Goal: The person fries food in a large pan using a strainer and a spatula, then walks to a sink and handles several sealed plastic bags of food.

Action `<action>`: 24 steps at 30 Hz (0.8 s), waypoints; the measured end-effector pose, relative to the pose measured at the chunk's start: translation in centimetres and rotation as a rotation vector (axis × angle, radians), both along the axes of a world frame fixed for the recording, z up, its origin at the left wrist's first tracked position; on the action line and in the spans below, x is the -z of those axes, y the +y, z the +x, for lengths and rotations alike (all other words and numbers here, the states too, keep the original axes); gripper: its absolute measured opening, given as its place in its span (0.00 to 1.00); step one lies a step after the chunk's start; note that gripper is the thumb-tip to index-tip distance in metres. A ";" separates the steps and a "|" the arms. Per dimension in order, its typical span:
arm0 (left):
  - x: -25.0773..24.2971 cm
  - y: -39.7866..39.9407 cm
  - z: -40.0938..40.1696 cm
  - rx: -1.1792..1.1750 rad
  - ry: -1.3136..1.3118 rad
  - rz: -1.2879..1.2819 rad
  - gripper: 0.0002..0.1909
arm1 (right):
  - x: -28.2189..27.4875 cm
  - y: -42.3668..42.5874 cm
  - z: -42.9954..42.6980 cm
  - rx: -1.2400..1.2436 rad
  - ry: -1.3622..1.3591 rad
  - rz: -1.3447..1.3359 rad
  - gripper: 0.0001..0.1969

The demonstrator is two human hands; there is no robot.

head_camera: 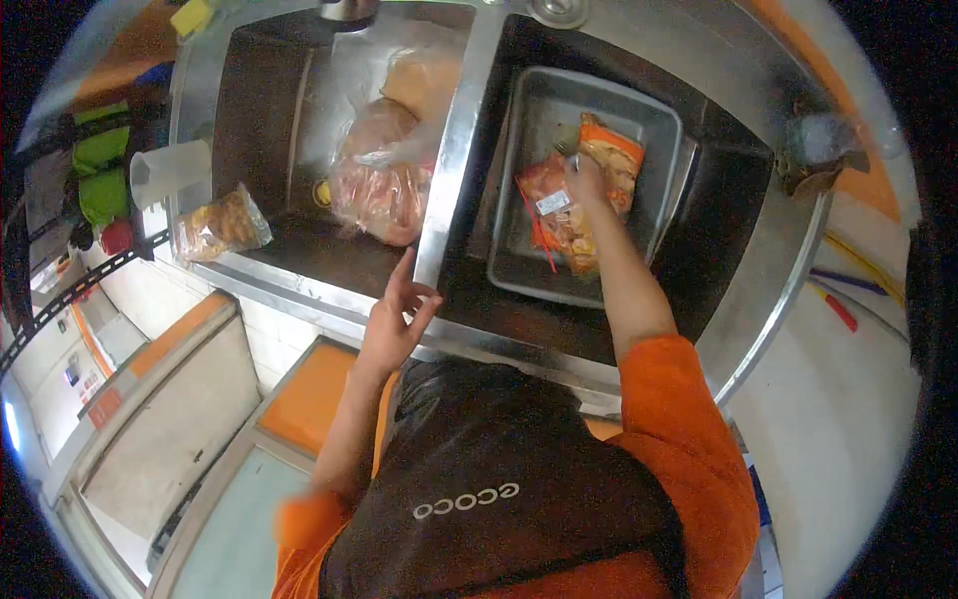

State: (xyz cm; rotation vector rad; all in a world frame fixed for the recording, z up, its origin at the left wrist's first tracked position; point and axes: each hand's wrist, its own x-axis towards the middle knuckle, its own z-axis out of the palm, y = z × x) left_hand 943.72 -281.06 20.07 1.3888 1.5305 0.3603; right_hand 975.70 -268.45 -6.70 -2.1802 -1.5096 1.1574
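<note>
In the right basin of a double steel sink stands a grey plastic tub (509, 281) with packs of food in it. My right hand (587, 180) reaches into it over a clear bag of reddish food (552, 180) with a white label and red ties; its fingertips are near a small greenish thing I cannot make out. Beside it lies a pack with an orange band (610, 142). My left hand (397, 314) is over the front of the sink's divider, fingers apart and holding nothing. Just beyond its index finger, the left basin holds clear bags of pinkish, meat-like food (382, 198).
A bag of yellowish-brown food (224, 224) and a translucent plastic container (171, 174) are at the left rim. A yellow sponge (192, 16) lies at the far left corner. The steel divider (449, 157) separates the basins. A red-tipped tool (840, 311) is on the right counter.
</note>
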 end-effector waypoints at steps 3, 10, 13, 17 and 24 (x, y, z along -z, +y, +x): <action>0.1 -0.9 -0.4 0.006 0.003 0.014 0.35 | 1.3 -5.2 1.7 0.021 -0.061 0.505 0.20; -0.9 -2.3 -1.3 -0.008 -0.056 0.001 0.28 | -14.3 -13.8 0.7 0.326 0.088 0.297 0.19; -0.6 -2.0 -1.1 0.109 -0.090 0.000 0.27 | -21.0 -17.2 -1.2 0.387 0.115 0.347 0.17; -1.7 -1.4 1.3 0.168 -0.222 0.085 0.30 | -29.5 -18.3 -3.2 0.389 0.100 0.337 0.10; -4.9 -0.7 -0.1 0.188 -0.548 0.229 0.31 | -38.5 -13.2 -12.0 -0.102 0.355 0.255 0.11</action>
